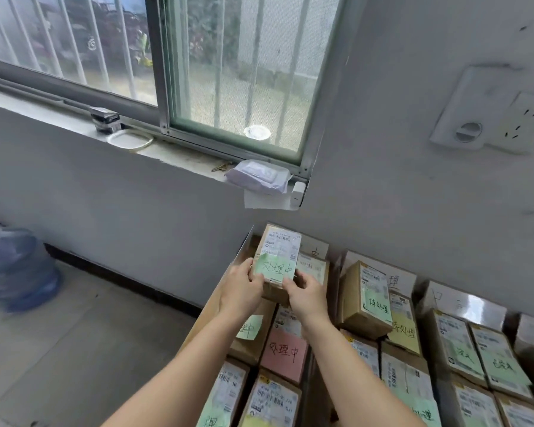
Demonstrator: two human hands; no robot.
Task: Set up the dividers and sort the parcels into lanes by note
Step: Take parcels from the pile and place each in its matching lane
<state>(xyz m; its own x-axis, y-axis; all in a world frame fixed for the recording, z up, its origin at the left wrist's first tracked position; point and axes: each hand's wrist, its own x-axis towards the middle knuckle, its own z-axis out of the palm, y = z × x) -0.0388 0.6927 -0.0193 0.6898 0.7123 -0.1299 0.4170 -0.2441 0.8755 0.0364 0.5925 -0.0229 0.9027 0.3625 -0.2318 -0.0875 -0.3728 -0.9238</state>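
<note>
While both hands are gripping a cardboard parcel bearing a green note, left hand and right hand are holding it above the tabletop's far left corner.

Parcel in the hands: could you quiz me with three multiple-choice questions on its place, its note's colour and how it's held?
1. Where is the held parcel? A on the windowsill; B at the far end of the leftmost row; C on the floor
2. Its note is: A pink; B green; C blue
3. It is: A lying untouched; B gripped by one hand; C gripped by both hands
Answers: B, it is furthest back in that row; B, the paper is green; C, the left hand and right hand both grip it.
</note>
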